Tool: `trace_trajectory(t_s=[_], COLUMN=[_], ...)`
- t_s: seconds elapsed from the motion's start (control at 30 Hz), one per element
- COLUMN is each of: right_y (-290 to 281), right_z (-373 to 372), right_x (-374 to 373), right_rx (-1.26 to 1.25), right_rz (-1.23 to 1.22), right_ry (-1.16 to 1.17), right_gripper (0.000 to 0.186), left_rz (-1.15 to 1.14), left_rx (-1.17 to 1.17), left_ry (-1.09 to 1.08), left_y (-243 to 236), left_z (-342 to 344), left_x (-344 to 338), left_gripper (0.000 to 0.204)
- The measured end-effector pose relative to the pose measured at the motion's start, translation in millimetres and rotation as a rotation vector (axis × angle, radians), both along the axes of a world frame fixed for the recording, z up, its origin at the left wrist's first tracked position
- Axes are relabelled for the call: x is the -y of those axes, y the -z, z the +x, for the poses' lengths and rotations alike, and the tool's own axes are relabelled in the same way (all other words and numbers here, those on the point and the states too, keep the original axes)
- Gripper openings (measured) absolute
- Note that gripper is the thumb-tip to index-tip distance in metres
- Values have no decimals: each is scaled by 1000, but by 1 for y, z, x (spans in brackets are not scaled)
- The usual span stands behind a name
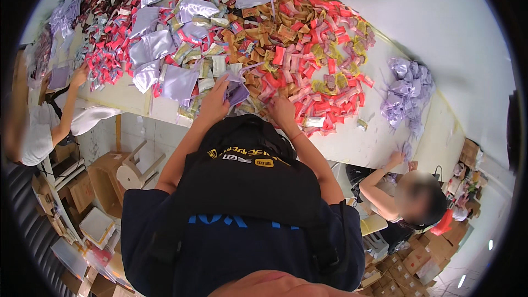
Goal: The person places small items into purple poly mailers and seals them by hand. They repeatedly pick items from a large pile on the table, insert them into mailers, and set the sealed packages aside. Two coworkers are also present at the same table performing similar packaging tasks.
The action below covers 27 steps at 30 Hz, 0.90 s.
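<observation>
My left hand point(213, 103) grips a lavender satin pouch point(237, 93) at the table's near edge. The pouch's mouth gapes, showing a darker purple inside. My right hand point(282, 112), just right of the pouch, reaches into small wrapped packets, its fingers drawn together; what they pinch is hidden. Around it lie pink-red packets point(324, 124), and beyond them orange-brown packets point(264, 41). Flat lavender pouches point(179, 83) rest on the pile to the left, beside pale green-and-white packets point(206, 71).
A heap of gathered lavender pouches point(407, 91) sits on the white table point(352, 148) at right. One co-worker point(379, 187) handles a pouch there; another's arm point(69, 99) reaches in from the left. Cardboard boxes point(104, 179) and a stool point(132, 171) stand below.
</observation>
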State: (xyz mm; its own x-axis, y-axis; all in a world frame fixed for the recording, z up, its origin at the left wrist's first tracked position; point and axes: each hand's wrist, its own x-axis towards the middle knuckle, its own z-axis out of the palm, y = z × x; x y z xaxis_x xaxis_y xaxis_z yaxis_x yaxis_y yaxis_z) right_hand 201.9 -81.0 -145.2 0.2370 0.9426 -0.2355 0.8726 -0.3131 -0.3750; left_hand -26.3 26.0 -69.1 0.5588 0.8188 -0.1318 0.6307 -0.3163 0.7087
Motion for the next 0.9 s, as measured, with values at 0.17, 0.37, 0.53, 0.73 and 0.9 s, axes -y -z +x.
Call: trace_trajectory(t_s=[0.17, 0.37, 0.53, 0.73, 0.9], right_y=[-2, 16, 16, -25, -104], right_z=[7, 23, 37, 50, -5], right_x=[-12, -7, -12, -2, -7], right_rx=[38, 107, 3, -1000, -1995], right_rz=[87, 66, 75, -156, -421], right_ry=[51, 122, 125, 427, 588], right_gripper=[24, 23, 21, 20, 23], left_rz=[-42, -98, -19, 13, -7], left_rx=[4, -69, 9, 34, 91], left_ry=[-26, -42, -23, 18, 68], left_y=[-11, -21, -7, -14, -22], left_z=[-3, -3, -1, 4, 23], left_x=[-1, 1, 6, 3, 10], left_gripper=[53, 53, 54, 54, 57])
